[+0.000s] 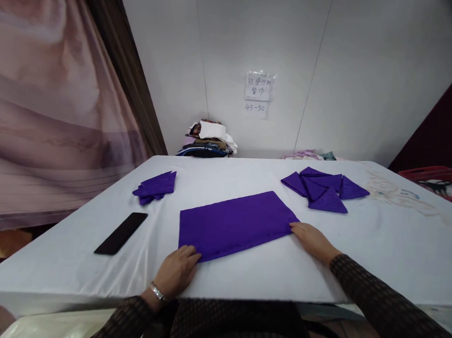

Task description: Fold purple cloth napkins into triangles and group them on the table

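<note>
A purple cloth napkin point(234, 224), folded into a long rectangle, lies flat on the white-covered table point(265, 278) in front of me. My left hand point(179, 269) is closed on its near left corner, the fingertips over the edge. At the near right corner my right hand point(313, 240) pinches the cloth between thumb and fingers. Beyond my right hand lie several purple napkins folded into points point(326, 189), overlapping one another. To the left, a small stack of folded purple napkins point(156, 186) rests on the cloth, and a flat black slab like a phone point(121, 233) lies nearer me.
A pile of folded clothes point(208, 138) stands behind the far edge, with more fabric point(307, 154) to its right. Handwritten paper signs point(258, 92) hang on the wall. A pink curtain point(54, 102) hangs at left; a red basket point(440, 177) is at far right.
</note>
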The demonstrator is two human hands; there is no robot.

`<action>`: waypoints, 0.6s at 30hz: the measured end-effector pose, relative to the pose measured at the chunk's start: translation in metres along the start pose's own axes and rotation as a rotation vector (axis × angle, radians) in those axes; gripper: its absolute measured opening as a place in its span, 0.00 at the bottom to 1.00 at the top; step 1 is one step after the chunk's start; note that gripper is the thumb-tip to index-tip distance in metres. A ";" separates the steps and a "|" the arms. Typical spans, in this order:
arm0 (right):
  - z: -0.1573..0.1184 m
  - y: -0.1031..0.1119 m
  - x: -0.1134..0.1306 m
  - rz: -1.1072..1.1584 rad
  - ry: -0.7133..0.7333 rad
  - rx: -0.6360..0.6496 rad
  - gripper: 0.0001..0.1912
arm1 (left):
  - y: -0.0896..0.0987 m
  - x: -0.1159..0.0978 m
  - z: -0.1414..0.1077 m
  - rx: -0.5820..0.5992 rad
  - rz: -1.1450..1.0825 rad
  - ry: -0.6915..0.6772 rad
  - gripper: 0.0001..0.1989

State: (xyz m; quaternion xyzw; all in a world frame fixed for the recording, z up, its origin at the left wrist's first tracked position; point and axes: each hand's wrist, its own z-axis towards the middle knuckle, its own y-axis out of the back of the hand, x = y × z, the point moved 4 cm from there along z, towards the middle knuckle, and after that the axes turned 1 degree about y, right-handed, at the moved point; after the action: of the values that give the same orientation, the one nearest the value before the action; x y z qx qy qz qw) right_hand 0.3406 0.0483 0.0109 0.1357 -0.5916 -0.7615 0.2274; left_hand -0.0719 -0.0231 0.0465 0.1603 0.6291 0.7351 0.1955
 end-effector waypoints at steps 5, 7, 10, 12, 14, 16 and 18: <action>-0.006 0.015 0.050 0.114 0.004 -0.062 0.24 | 0.007 -0.019 0.004 0.118 0.018 0.003 0.13; 0.002 0.019 0.096 0.241 0.050 -0.030 0.25 | 0.012 -0.026 0.007 0.167 0.029 0.008 0.12; 0.016 0.018 0.169 0.410 0.165 0.085 0.28 | 0.021 -0.037 0.010 0.215 0.050 0.010 0.11; 0.025 0.017 0.208 0.470 0.222 0.135 0.32 | 0.027 -0.046 0.012 0.229 0.045 -0.002 0.11; 0.033 0.015 0.233 0.517 0.245 0.142 0.34 | 0.033 -0.054 0.013 0.234 0.015 -0.020 0.10; 0.037 0.012 0.245 0.547 0.244 0.130 0.35 | 0.038 -0.061 0.014 0.228 -0.039 -0.031 0.11; 0.037 0.010 0.249 0.550 0.226 0.123 0.35 | 0.044 -0.067 0.014 0.217 -0.123 -0.040 0.14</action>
State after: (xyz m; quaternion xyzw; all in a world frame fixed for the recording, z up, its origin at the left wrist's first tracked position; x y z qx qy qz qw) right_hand 0.1108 -0.0493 0.0458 0.0678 -0.6220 -0.6143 0.4808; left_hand -0.0108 -0.0491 0.0927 0.1562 0.7097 0.6458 0.2340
